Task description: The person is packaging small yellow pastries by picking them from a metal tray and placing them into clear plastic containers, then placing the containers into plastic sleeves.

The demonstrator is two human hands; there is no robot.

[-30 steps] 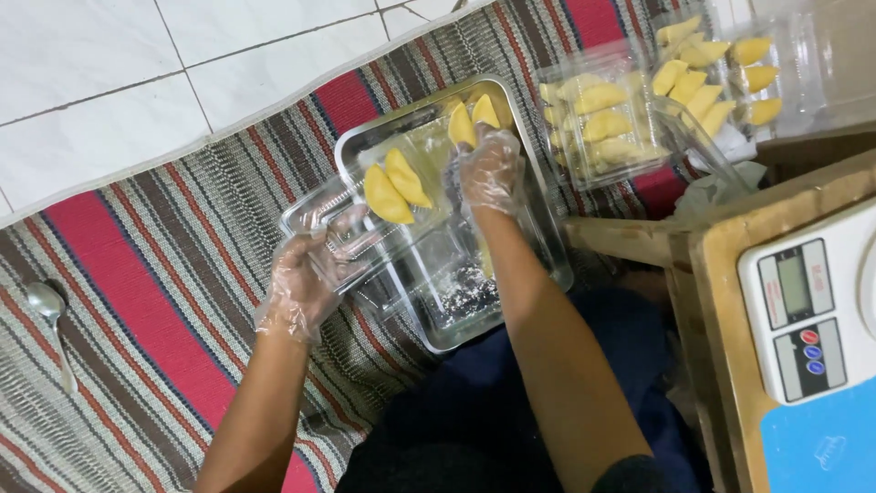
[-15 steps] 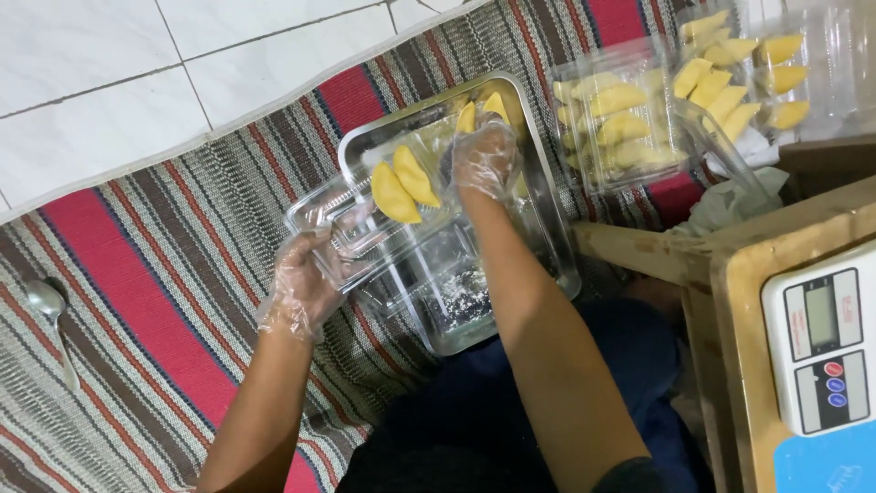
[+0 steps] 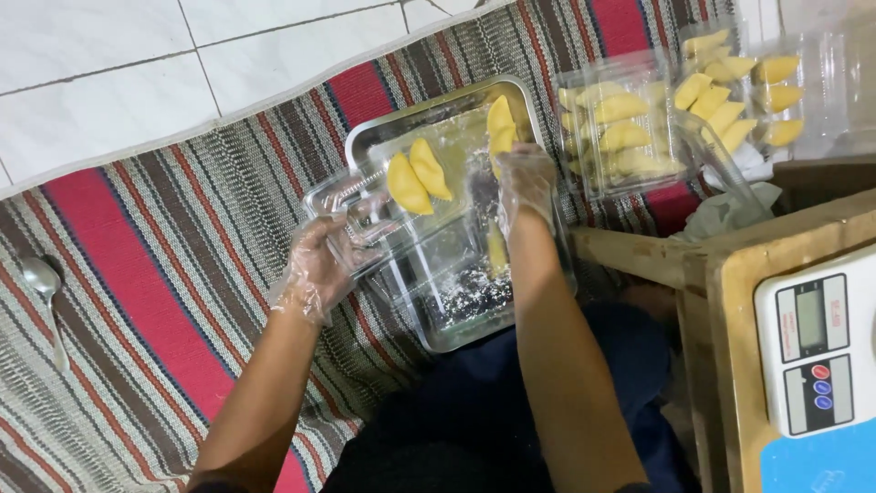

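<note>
My left hand (image 3: 321, 265), in a thin plastic glove, is curling its fingers around the edge of a clear plastic container (image 3: 401, 205), which is carrying two yellow pastries (image 3: 418, 177) over the metal tray (image 3: 436, 219). My right hand (image 3: 525, 183) is closing its gloved fingers on another yellow pastry (image 3: 500, 128) at the tray's far end. The tray is sitting on a striped mat (image 3: 155, 301), with filled clear boxes (image 3: 620, 128) just beyond it.

Yellow pastries (image 3: 418, 176) on a silver tray (image 3: 429, 117), over a red, grey and white striped mat (image 3: 164, 274)
</note>
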